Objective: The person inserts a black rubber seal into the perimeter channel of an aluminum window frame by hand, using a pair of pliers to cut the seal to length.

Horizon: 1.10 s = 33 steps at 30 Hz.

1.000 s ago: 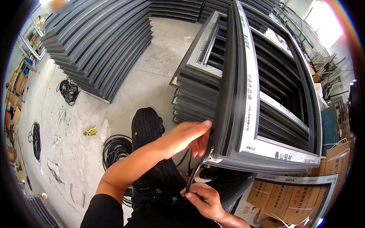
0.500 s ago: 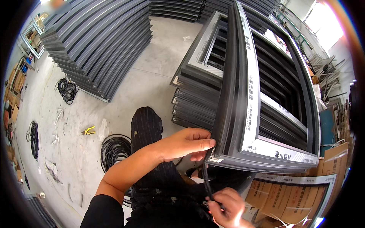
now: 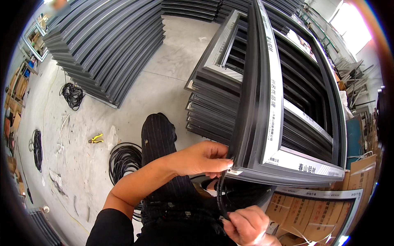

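Note:
A dark grey window frame with white protective film lies on top of a stack, its near corner toward me. At that corner my left hand is closed, thumb pressed on the edge where a black rubber sealing strip leaves the frame. The strip hangs down from there in a slight bow. Lower down, my right hand grips the strip's lower part in curled fingers. What lies under the left fingers is partly hidden.
A tall stack of dark frames stands at the far left. Coils of black strip lie on the floor beside my leg, with yellow-handled pliers nearby. Cardboard boxes stand at the right, below the frame.
My left thumb has slid down the frame's edge to the corner. My right hand has shifted slightly right, and the strip between the hands now bows instead of running straight.

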{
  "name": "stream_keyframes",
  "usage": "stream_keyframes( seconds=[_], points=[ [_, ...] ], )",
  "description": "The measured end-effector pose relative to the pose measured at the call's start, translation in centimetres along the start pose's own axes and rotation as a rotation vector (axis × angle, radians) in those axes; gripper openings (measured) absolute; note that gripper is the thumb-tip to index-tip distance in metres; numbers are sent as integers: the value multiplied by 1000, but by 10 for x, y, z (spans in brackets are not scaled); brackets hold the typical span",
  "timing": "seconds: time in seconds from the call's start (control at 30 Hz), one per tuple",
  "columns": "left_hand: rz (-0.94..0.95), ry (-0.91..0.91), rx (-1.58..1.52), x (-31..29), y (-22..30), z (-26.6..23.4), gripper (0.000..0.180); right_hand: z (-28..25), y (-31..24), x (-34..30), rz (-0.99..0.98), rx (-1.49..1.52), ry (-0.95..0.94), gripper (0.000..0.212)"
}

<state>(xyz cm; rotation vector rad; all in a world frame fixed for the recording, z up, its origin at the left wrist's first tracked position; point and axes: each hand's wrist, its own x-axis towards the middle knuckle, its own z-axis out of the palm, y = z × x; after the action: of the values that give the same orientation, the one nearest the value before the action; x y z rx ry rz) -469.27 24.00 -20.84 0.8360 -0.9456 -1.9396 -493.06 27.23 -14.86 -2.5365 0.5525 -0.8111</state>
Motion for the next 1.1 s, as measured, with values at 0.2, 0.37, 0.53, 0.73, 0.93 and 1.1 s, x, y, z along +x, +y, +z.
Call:
stream_keyframes(
  seconds=[0.2, 0.37, 0.53, 0.73, 0.93, 1.1],
  points=[
    [-9, 29, 60, -3, 6, 3, 21, 19, 1, -13, 88, -15, -10, 23],
    [19, 2, 107, -6, 1, 1, 22, 20, 7, -20, 151, -59, -42, 20],
    [32, 53, 77, -8, -6, 3, 23, -4, 15, -9, 119, -219, -47, 24],
    [60, 32, 49, -11, -10, 6, 24, -45, 19, 21, 41, -460, 51, 31],
    [61, 127, 73, -15, -14, 14, 29, -41, 30, 29, 70, -457, 81, 26],
    [64, 116, -12, -15, -17, 20, 29, -36, 43, 18, 78, -470, 20, 23]
  ],
)
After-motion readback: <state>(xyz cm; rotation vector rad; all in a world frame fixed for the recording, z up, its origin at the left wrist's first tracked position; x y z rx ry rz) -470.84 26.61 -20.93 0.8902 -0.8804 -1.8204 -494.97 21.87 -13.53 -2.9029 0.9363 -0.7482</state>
